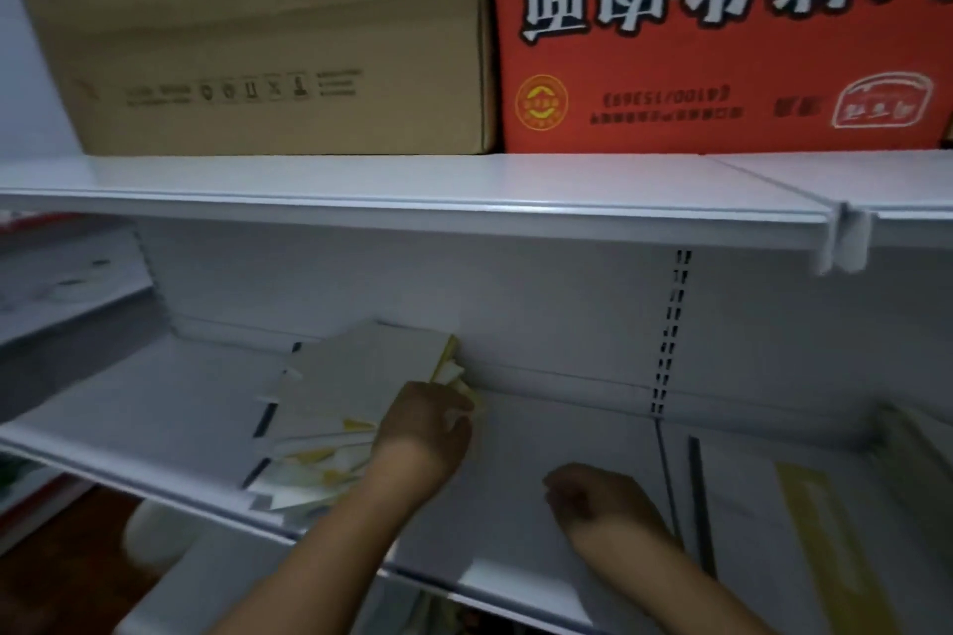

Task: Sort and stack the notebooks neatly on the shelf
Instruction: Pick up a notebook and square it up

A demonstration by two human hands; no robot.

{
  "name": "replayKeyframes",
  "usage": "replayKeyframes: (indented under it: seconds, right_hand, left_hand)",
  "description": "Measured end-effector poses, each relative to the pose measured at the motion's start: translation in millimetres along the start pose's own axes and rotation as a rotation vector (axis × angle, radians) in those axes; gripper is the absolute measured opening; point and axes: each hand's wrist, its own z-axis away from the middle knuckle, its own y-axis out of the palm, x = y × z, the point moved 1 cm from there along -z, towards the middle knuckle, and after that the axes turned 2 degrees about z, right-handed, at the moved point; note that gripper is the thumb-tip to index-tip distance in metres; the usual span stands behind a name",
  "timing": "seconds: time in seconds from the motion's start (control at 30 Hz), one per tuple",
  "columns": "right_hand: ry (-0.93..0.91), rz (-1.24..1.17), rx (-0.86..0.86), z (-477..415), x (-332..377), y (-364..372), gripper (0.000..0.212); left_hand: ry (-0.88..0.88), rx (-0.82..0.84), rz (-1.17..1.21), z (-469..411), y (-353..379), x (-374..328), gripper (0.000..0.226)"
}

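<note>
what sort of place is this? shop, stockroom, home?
Probably a shop or its stockroom. The white metal shelving has a slotted upright in its back panel. A brown carton and a red printed carton sit on the upper shelf, and a pile of notebooks lies on the lower shelf.

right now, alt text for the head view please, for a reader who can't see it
A person's left hand holds the right edge of a messy, fanned pile of notebooks on a white shelf, while the right hand rests curled beside it. Above sit a brown carton and a red box.
</note>
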Motion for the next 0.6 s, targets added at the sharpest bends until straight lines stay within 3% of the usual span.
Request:
replayKeyframes:
  seconds: [0.13,0.2,0.23,0.33,0.4,0.5,0.6]
  right_hand:
    - [0.012,-0.291,-0.004,-39.0,76.0,35.6,0.025]
    - [0.024,-0.307,-0.051,-63.0,103.9,53.6,0.015]
    - [0.060,-0.311,-0.072,-73.7,114.5,60.2,0.022]
    - [0.165,-0.375,-0.085,-97.2,126.9,73.6,0.039]
    - [0.210,-0.489,-0.067,-101.7,124.3,75.7,0.033]
    - [0.273,-0.710,-0.013,-99.7,117.0,70.3,0.007]
    - [0.308,-0.867,-0.011,-91.1,104.4,55.3,0.011]
  left_hand:
    - [-0.158,0.020,-0.242,-19.9,-51.1,70.7,0.034]
    - [-0.280,0.165,-0.418,-27.3,-65.2,100.0,0.043]
    - [-0.311,0.250,-0.462,-29.7,-66.6,110.0,0.046]
    - [-0.299,0.328,-0.465,-31.1,-65.4,116.4,0.050]
    - [-0.257,0.329,-0.473,-33.3,-65.7,114.7,0.056]
    - [-0.220,0.323,-0.488,-35.8,-70.3,102.4,0.062]
    - [-0.183,0.342,-0.399,-33.1,-63.1,85.4,0.066]
